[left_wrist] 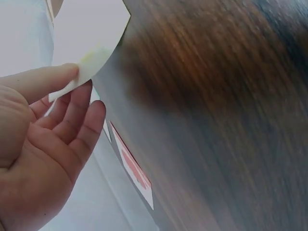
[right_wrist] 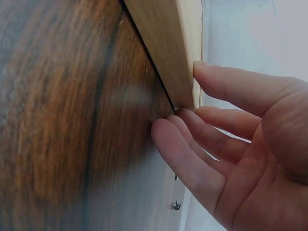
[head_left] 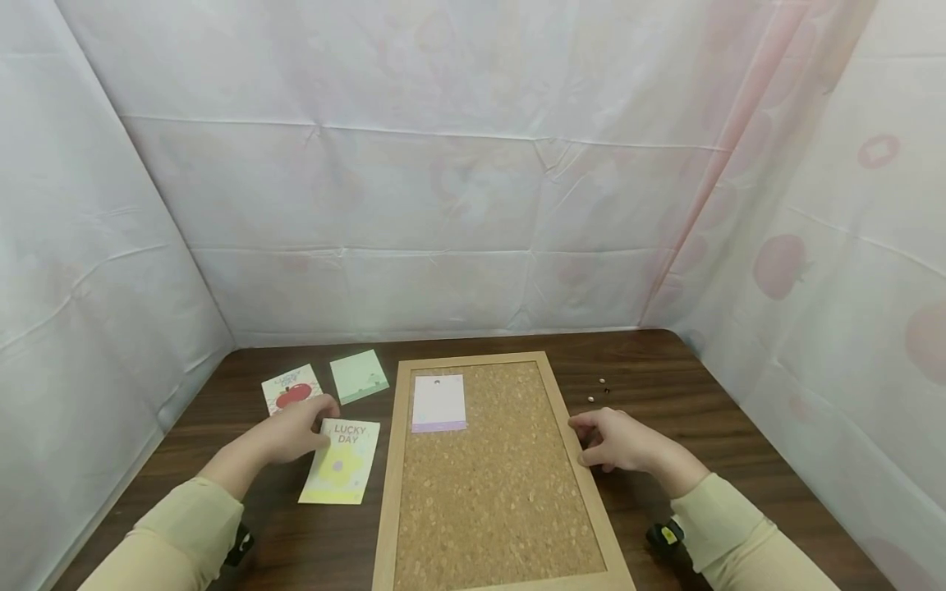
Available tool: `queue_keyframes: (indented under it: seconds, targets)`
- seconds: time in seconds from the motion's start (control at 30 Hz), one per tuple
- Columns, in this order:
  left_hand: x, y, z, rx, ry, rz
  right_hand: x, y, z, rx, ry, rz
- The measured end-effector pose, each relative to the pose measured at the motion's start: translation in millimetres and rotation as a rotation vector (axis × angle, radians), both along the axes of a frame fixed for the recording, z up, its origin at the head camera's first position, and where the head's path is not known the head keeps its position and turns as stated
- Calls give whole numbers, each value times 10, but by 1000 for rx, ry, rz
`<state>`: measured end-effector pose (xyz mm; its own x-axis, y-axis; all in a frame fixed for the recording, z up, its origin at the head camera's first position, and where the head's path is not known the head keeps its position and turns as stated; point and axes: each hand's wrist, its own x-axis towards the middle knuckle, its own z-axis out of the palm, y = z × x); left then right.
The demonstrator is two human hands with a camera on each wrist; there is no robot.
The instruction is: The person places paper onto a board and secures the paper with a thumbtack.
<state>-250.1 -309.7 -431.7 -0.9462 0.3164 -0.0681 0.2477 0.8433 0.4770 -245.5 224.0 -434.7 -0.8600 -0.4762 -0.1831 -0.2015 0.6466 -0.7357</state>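
My left hand (head_left: 299,431) pinches a yellow paper card (head_left: 342,464) printed LUCKY DAY by its upper left, thumb on one face and fingers behind. In the left wrist view the card (left_wrist: 89,29) bends and stands up off the table. Right of it lies a corkboard (head_left: 502,492) in a light wooden frame. A white card with a lilac lower band (head_left: 439,402) lies at the board's upper left, a small pin (head_left: 437,382) at its top. My right hand (head_left: 617,439) rests thumb and fingertips against the frame's right edge (right_wrist: 168,53), fingers loosely bent.
A card with a red apple (head_left: 291,387) and a pale green card (head_left: 359,377) lie at the table's back left. Several small pins (head_left: 590,400) sit right of the board, beyond my right hand. White printed cloth (head_left: 443,205) hangs behind the dark wooden table (head_left: 709,410).
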Motion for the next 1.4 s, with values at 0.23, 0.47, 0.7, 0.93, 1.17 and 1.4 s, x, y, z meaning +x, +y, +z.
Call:
queue_keyframes:
  seconds: [0.23,0.47,0.7,0.93,1.17,1.4]
  targets:
    - [-30,-75,-10,20,9,-19,-8,2,-5,-1,-4,-4]
    - [-25,-121,17,47,32,-52,2,6,5,-6,-4,2]
    - [-26,-171,76,99,37,-51,9,7,-7,-5,-8,-9]
    - [-6,-185,177,173,47,-42,18,11,-7,-7,-6,-8]
    - [11,-174,290,199,85,-35,15,12,-4,-8,1,3]
    - [25,-163,395,267,94,-3,4,-15,-13,-19,-36,-24]
